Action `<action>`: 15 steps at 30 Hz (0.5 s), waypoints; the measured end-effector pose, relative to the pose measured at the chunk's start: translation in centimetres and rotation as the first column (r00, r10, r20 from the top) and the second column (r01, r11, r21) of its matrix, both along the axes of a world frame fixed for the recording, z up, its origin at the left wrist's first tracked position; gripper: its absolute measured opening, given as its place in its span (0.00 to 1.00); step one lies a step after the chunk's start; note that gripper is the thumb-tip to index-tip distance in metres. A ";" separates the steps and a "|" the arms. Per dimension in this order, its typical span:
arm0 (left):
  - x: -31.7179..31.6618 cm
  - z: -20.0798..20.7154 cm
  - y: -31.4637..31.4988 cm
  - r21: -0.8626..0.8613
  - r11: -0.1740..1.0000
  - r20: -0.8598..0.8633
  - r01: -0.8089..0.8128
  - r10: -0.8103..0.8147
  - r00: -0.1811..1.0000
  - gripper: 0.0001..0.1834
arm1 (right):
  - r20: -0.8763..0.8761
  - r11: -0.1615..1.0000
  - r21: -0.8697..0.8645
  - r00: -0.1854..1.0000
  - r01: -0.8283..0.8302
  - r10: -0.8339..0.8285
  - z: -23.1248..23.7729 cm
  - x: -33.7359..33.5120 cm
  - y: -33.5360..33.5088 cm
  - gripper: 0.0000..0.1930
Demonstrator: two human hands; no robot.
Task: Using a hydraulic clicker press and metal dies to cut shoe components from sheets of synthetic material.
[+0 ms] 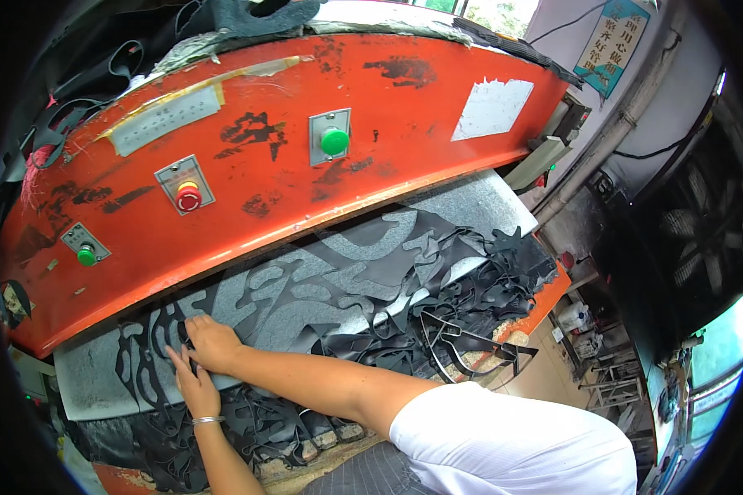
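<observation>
Workshop setting: grey walls, a pipe running up the right side, a large dark fan (702, 231) at the right edge, and green daylight through a window beyond it.

Largest item is the red press head (305, 165), its paint chipped and scuffed, spanning the frame from lower left to upper right. It carries a green button (334, 141) on a grey plate near the middle, a red stop button (188, 198) to its left, and a smaller green button (87, 255) further down-left. A white patch (491, 107) sits on its right portion.

Below the head lies the grey cutting bed (470, 202), covered for most of its length by a black sheet (363, 285) already cut through with many shaped openings; loose black offcuts are piled toward the right end. A metal cutting die (462, 342) rests on the scraps at the near right edge.

Both hands work at the left end of the bed. Right hand (215, 342) reaches across the body, fingers curled down onto the black sheet, appearing to pinch a strip of it; the exact hold is hidden beneath the knuckles. Left hand (191, 384), with a silver bracelet (208, 421) at the wrist, lies just beside and below it, fingers extended flat and pressing on the same sheet, grasping nothing visible.
</observation>
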State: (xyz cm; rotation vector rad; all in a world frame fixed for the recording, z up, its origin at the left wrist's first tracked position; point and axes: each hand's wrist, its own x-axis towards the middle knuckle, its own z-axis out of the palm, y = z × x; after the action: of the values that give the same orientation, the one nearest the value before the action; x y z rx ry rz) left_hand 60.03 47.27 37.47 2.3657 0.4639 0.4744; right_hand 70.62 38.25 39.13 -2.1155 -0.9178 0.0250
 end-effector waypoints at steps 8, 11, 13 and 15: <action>-0.8 -0.8 1.0 0.440 0.898 -0.105 0.025 0.024 0.994 0.34 | 0.002 0.888 0.184 0.904 -0.421 0.428 1.9 7.4 -13.9 0.25; -1.1 -1.2 1.1 0.489 0.872 -0.085 0.004 0.043 0.995 0.32 | 0.031 0.919 0.045 0.920 -0.393 0.392 3.4 9.5 -25.9 0.24; -1.0 -1.0 0.8 0.485 0.875 -0.098 -0.003 0.058 0.993 0.32 | -0.032 0.953 -0.045 0.954 -0.300 0.299 3.8 10.2 -32.6 0.24; -0.9 -1.5 1.3 0.484 0.875 -0.098 -0.004 0.059 0.993 0.32 | -0.040 0.971 -0.142 0.982 -0.190 0.186 2.7 10.2 -37.1 0.23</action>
State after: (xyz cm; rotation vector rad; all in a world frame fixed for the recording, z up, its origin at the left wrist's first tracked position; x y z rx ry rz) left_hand 59.18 48.56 35.92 2.8847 0.4771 0.5240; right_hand 80.78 1.12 41.79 -2.1478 -1.1280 0.2227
